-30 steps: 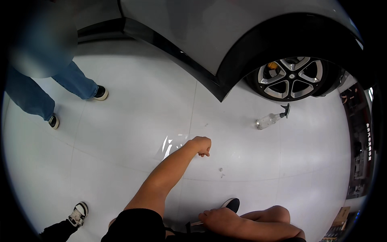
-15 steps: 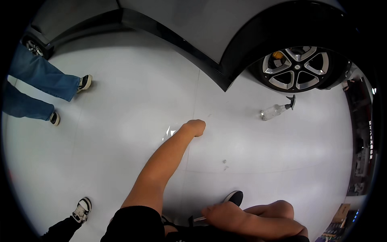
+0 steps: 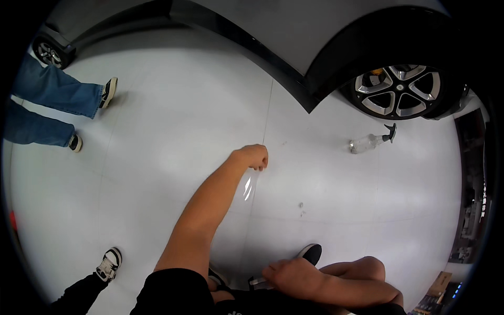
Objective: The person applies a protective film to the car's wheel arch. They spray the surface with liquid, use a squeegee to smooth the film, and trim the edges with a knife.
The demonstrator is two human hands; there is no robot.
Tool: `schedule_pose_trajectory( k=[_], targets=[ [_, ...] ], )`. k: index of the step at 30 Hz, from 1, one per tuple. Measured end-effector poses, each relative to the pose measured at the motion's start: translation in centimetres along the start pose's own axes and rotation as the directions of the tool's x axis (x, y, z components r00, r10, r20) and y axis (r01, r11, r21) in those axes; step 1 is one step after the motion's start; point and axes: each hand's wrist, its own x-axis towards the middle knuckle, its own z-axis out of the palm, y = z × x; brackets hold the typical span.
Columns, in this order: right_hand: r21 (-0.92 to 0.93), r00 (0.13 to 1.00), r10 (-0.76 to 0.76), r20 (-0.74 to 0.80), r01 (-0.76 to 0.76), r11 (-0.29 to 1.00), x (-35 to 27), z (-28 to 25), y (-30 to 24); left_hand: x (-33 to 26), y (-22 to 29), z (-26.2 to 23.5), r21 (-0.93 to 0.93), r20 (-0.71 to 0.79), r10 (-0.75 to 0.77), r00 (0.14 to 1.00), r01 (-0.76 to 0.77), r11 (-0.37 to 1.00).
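Observation:
Stretched out over the floor, my left hand (image 3: 255, 156) is closed with its fingers pinched downward. A piece of clear plastic film (image 3: 248, 188) hangs beneath it, mostly seen by its white glints. Close to my body, my right hand (image 3: 289, 275) is closed in a fist. A slim pale and dark object (image 3: 258, 283) sticks out on its left side, too little of it showing to name. Small clear scraps (image 3: 301, 209) lie on the floor between my two hands.
A grey car (image 3: 257, 31) with a black sill stands ahead, its wheel (image 3: 400, 89) at the upper right. A clear spray bottle (image 3: 367, 143) is on the floor by that wheel. A person in jeans (image 3: 58, 94) stands at left; another person's shoe (image 3: 109, 265) is lower left.
My left hand has turned so that its fingers point down, and the film has swung to below the hand. My right hand stays near my body. The view has shifted slightly.

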Motion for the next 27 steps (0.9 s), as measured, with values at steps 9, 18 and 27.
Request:
schedule_pose_trajectory(
  k=[9, 18, 27],
  targets=[
    [0.062, 0.898, 0.438, -0.032, -0.436, 0.898, -8.1, -3.3, 10.4, -4.4, -3.6, -9.1, -0.105, -0.141, -0.314, 0.939, 0.301, 0.948],
    [0.846, 0.485, 0.852, 0.199, -0.524, 0.1, -7.2, 16.7, 36.2, -5.5, -3.8, 3.9, 0.339, -0.133, -0.086, 0.987, 0.127, 0.932],
    [0.373, 0.587, 0.787, -0.188, -0.698, 0.611, -3.5, 19.4, 38.6, -5.6, 12.2, 9.5, 0.41, 0.397, -0.22, 0.891, 0.043, 0.911]
  ],
)
